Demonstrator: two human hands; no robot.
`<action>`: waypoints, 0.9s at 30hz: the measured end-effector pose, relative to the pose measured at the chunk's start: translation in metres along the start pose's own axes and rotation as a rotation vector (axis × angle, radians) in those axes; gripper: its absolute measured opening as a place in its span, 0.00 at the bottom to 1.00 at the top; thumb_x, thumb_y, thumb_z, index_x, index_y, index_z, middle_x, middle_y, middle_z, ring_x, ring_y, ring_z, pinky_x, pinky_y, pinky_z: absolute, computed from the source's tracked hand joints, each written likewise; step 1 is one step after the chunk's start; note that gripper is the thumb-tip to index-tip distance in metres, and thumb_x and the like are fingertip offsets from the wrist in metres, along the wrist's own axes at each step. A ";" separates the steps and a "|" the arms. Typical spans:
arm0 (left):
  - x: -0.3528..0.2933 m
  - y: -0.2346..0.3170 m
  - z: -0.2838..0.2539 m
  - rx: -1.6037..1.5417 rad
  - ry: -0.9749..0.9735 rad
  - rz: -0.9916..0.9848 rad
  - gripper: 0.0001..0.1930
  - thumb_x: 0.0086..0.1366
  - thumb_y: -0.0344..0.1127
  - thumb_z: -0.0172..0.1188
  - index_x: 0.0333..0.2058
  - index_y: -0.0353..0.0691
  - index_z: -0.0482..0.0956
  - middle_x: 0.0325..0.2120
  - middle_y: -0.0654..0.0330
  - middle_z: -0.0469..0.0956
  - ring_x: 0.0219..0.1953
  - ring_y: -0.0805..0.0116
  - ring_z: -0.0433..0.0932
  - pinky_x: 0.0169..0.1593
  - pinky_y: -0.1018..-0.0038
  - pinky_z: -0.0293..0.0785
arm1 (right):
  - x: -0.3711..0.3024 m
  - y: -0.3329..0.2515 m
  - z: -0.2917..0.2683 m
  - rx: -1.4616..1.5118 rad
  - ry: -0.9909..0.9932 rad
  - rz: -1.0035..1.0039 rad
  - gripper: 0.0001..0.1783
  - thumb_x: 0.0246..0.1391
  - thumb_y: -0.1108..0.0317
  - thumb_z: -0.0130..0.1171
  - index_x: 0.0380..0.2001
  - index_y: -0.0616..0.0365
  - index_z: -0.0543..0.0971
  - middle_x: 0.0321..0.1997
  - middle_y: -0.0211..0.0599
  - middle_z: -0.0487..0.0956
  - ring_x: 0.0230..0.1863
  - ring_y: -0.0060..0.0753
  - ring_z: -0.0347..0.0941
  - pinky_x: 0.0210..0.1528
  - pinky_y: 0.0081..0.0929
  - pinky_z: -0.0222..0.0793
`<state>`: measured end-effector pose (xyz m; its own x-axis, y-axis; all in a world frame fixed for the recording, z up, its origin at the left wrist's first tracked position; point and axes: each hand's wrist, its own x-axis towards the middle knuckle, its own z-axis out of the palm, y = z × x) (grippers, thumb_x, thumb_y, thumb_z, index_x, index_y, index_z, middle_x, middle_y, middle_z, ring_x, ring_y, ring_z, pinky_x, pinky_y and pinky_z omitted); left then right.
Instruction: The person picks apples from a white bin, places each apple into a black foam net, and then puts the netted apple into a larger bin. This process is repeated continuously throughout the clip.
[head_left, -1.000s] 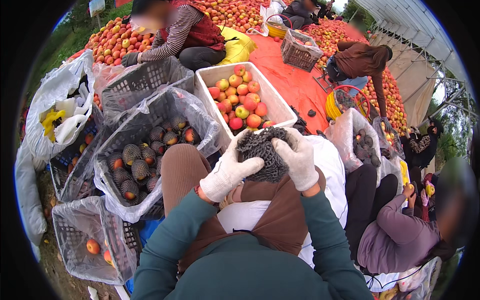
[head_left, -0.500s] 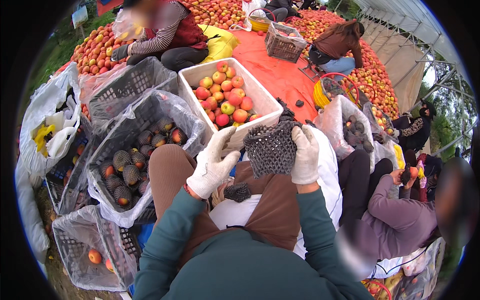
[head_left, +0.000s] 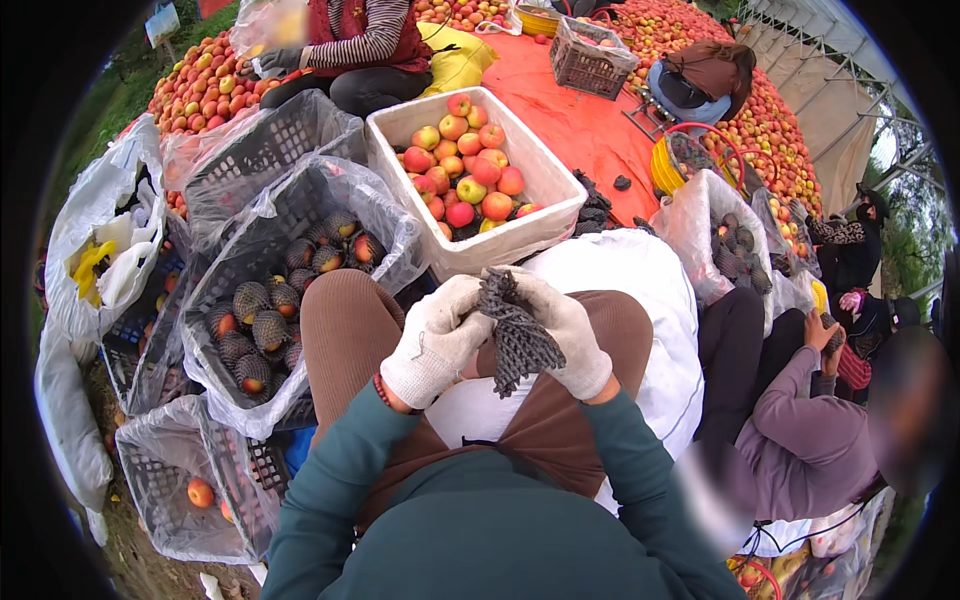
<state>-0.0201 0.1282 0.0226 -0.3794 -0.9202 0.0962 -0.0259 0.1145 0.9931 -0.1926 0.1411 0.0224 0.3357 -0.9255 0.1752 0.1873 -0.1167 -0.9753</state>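
Note:
A dark grey foam net sleeve (head_left: 517, 345) hangs bunched and narrow between my two gloved hands, above my lap. My left hand (head_left: 437, 340), in a white knit glove, closes its fingers on the sleeve's left edge. My right hand (head_left: 574, 345), gloved the same way, grips the upper right side, with part of its fingers hidden behind the net. Beyond my hands stands a white crate (head_left: 500, 230) of loose red and yellow apples (head_left: 466, 165). To my left, a plastic-lined grey crate (head_left: 205, 330) holds several apples in dark net sleeves (head_left: 270, 330).
A lined crate (head_left: 155, 490) with a few bare apples stands at lower left. Loose dark nets (head_left: 592, 205) lie beside the white crate. At right a co-worker (head_left: 810, 420) in a purple top sits close. A white sack (head_left: 650, 310) lies by my right knee.
My hands have come together, and the sleeve, spread wide before, is now bunched. My left hand has gone from open to gripping it. The surroundings have shifted slightly in view.

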 end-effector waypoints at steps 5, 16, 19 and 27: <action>-0.006 0.003 -0.004 0.565 0.074 0.278 0.12 0.50 0.26 0.57 0.37 0.40 0.76 0.29 0.54 0.74 0.30 0.54 0.76 0.35 0.68 0.73 | -0.009 0.020 -0.003 0.250 0.106 0.175 0.19 0.54 0.74 0.53 0.49 0.68 0.68 0.48 0.38 0.72 0.49 0.26 0.69 0.54 0.23 0.65; 0.009 -0.014 -0.026 -0.717 -0.295 -0.113 0.10 0.48 0.30 0.63 0.28 0.33 0.73 0.40 0.49 0.75 0.44 0.61 0.74 0.53 0.66 0.65 | 0.030 0.042 -0.017 1.093 0.476 0.332 0.07 0.50 0.75 0.46 0.35 0.59 0.69 0.29 0.37 0.74 0.31 0.28 0.75 0.36 0.26 0.76; 0.022 -0.008 -0.016 -1.289 -0.460 -0.525 0.36 0.48 0.34 0.64 0.54 0.27 0.60 0.47 0.52 0.70 0.45 0.68 0.71 0.51 0.73 0.65 | 0.055 0.024 -0.017 1.196 0.276 0.499 0.06 0.51 0.74 0.47 0.34 0.59 0.70 0.27 0.34 0.72 0.29 0.27 0.73 0.34 0.25 0.75; 0.064 -0.023 -0.058 -0.349 -0.525 0.166 0.27 0.52 0.35 0.65 0.50 0.30 0.69 0.51 0.52 0.71 0.53 0.62 0.70 0.56 0.70 0.63 | 0.059 0.111 -0.021 0.273 -0.336 0.506 0.12 0.54 0.72 0.48 0.44 0.59 0.68 0.44 0.33 0.70 0.47 0.22 0.68 0.53 0.21 0.63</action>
<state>0.0102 0.0446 0.0095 -0.7563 -0.5854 0.2922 0.3399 0.0300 0.9400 -0.1719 0.0662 -0.0785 0.7045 -0.6748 -0.2199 0.1432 0.4386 -0.8872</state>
